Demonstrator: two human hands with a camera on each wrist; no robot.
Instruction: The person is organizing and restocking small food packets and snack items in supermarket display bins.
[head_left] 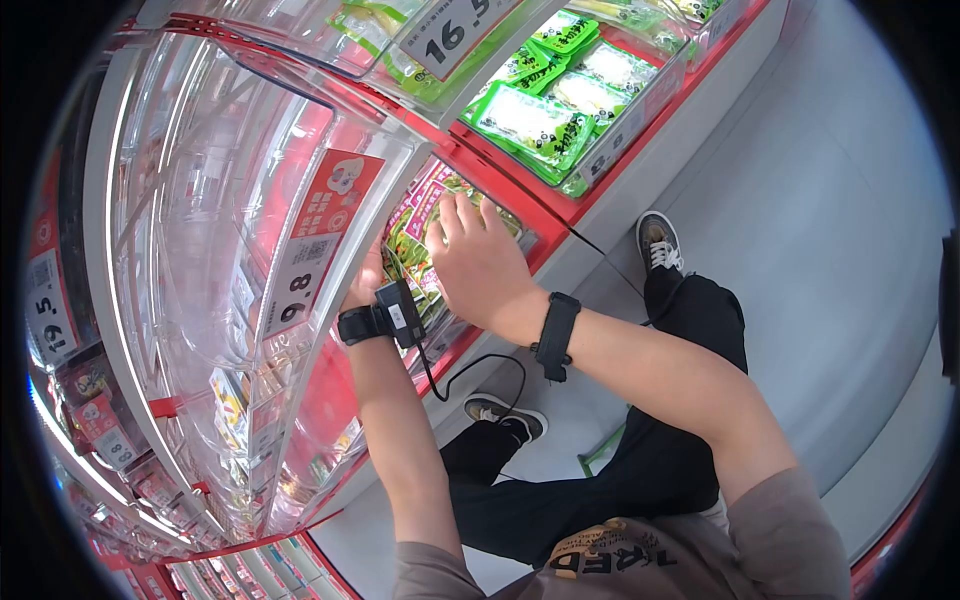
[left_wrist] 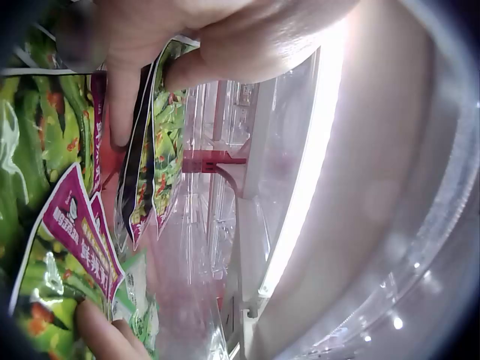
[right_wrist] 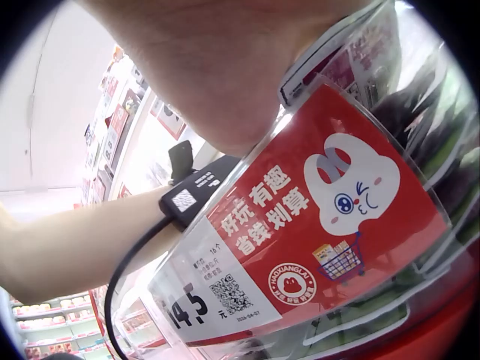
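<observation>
In the head view, both hands are over a clear bin of green snack packets [head_left: 408, 250] with magenta labels. My left hand [head_left: 368, 280] is at the bin's inner side, partly hidden by its wrist camera. The left wrist view shows that left hand [left_wrist: 225, 37] with thumb and a finger on either side of a few upright packets [left_wrist: 166, 127], pinching them. My right hand [head_left: 480, 260] lies over the packets with fingers extended and loosely spread. Its fingertips [left_wrist: 109, 334] rest by the front of a packet [left_wrist: 56, 262] in the left wrist view. Its thumb is hidden.
A bin of green-and-white packets [head_left: 540, 120] sits farther along the red shelf. Clear shelf bins with price tags [head_left: 310, 240] overhang from the left. A red price card [right_wrist: 337, 195] fronts the working bin. Cables [head_left: 440, 390] hang from the wrist cameras near the legs.
</observation>
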